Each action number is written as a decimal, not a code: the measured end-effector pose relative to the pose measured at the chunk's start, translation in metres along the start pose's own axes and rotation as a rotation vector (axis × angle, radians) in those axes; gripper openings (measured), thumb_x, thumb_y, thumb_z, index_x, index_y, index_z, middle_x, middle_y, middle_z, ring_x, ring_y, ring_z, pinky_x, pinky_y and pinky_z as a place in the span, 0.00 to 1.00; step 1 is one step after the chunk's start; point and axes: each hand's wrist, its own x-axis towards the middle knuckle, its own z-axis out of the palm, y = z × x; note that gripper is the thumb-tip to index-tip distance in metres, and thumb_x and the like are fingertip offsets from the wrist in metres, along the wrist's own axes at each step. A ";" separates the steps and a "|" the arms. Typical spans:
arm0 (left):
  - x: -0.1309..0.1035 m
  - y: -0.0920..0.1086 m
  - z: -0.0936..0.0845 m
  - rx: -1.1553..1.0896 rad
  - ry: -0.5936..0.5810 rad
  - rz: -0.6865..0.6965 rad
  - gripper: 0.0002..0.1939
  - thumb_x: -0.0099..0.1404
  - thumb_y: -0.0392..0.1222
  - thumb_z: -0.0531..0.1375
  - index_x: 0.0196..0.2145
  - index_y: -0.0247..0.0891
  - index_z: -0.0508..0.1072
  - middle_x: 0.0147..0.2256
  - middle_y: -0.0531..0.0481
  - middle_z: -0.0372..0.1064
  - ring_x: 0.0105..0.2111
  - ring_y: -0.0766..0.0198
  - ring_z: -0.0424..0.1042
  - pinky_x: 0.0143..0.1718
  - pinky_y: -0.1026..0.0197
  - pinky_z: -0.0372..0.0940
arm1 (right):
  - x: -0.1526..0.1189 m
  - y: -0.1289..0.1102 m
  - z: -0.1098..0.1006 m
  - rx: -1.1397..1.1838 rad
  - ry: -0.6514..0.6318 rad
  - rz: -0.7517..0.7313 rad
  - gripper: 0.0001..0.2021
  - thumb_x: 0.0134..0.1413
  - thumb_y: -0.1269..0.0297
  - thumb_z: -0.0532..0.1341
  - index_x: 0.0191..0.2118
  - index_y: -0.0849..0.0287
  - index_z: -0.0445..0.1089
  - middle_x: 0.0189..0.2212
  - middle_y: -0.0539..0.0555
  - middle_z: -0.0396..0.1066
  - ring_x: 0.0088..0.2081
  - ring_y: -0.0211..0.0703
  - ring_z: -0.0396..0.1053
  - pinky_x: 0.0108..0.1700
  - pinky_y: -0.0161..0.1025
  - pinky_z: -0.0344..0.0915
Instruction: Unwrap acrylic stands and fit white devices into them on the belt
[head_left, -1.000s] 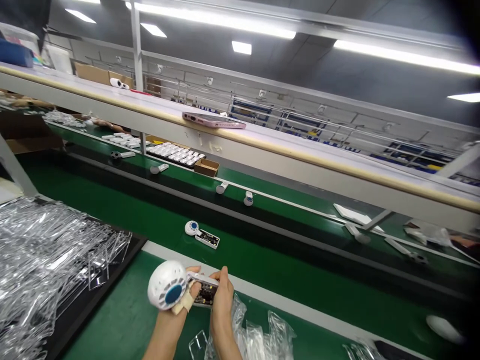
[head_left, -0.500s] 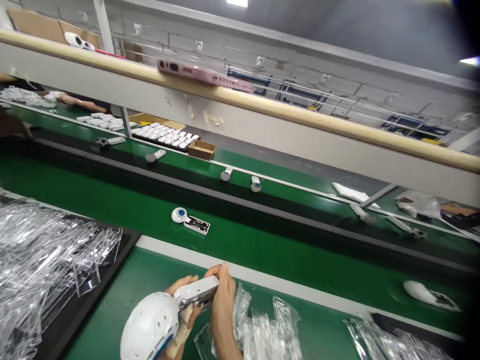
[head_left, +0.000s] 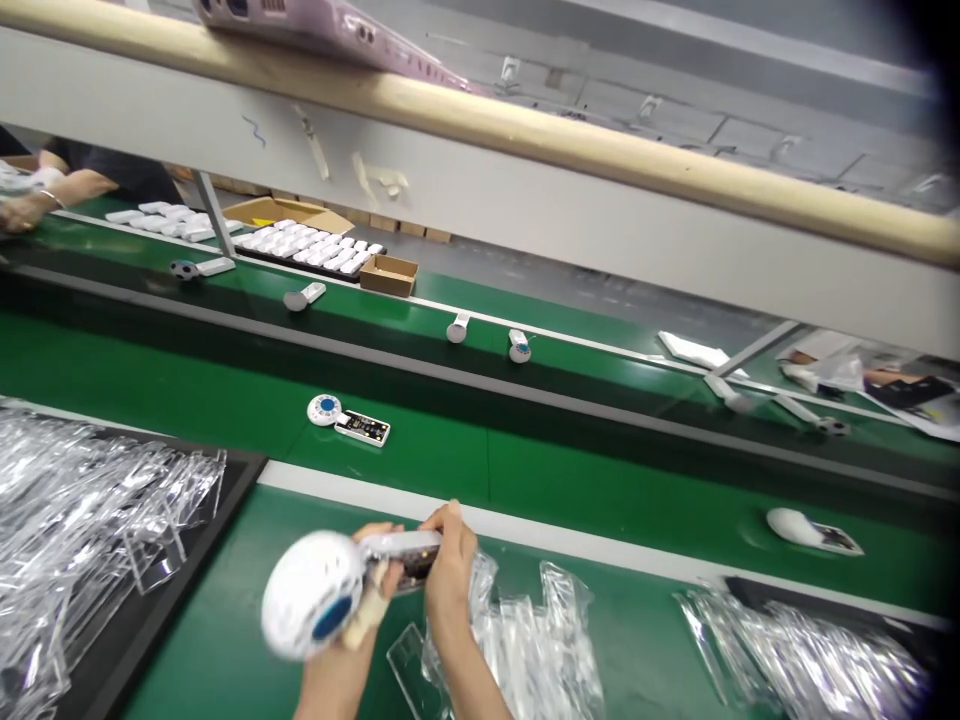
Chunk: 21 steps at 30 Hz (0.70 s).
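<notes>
A white device with a dome-shaped head (head_left: 311, 595) is between my hands, a dark blue oval showing on the head's underside. Its flat handle stretches to the right and shows a dark circuit board (head_left: 421, 565). My left hand (head_left: 358, 625), a finger wrapped in pale tape or a cot, is closed around the handle near the head. At the handle's far end, my right hand (head_left: 450, 575) grips with fingers and thumb. Below and right of it lie clear plastic parts (head_left: 532, 650) on the green table (head_left: 217, 600).
A black tray (head_left: 187, 570) of clear strips stands left; more clear parts (head_left: 817, 650) lie right. On the green belt sit a similar device (head_left: 349, 420) and another white one (head_left: 814, 532). Beyond are white pieces (head_left: 307, 245), a cardboard box (head_left: 388, 275) and a co-worker's arm (head_left: 75, 188).
The device's head has turned, so more of its blue oval shows. Both hands keep their grip. The view has dipped, and the belt's devices appear shifted left.
</notes>
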 end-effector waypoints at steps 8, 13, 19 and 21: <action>0.124 0.047 -0.028 0.515 0.009 -0.179 0.21 0.52 0.52 0.63 0.39 0.34 0.70 0.31 0.43 0.72 0.29 0.55 0.73 0.30 0.52 0.70 | 0.022 0.048 -0.036 -0.503 -0.216 -0.033 0.20 0.56 0.49 0.47 0.25 0.55 0.66 0.19 0.49 0.68 0.22 0.41 0.66 0.25 0.35 0.54; 0.230 0.098 -0.055 0.812 0.323 -0.023 0.23 0.52 0.46 0.63 0.41 0.28 0.69 0.41 0.33 0.69 0.40 0.43 0.70 0.35 0.47 0.67 | 0.011 0.059 -0.059 -0.784 -0.200 -0.121 0.13 0.50 0.54 0.57 0.22 0.56 0.64 0.17 0.52 0.67 0.21 0.46 0.67 0.27 0.38 0.54; 0.261 0.122 -0.066 1.050 0.522 0.299 0.31 0.54 0.46 0.59 0.53 0.30 0.58 0.59 0.27 0.46 0.60 0.35 0.42 0.54 0.40 0.47 | 0.003 0.103 -0.047 -1.180 -0.257 -0.204 0.08 0.45 0.69 0.59 0.34 0.59 0.70 0.33 0.62 0.72 0.27 0.54 0.72 0.26 0.42 0.60; 0.267 0.120 -0.060 1.053 0.417 0.338 0.26 0.52 0.48 0.61 0.47 0.35 0.64 0.55 0.34 0.56 0.57 0.37 0.51 0.52 0.43 0.51 | 0.011 0.114 -0.055 -1.056 -0.257 -0.156 0.04 0.45 0.68 0.58 0.28 0.55 0.70 0.30 0.58 0.73 0.26 0.51 0.71 0.26 0.41 0.60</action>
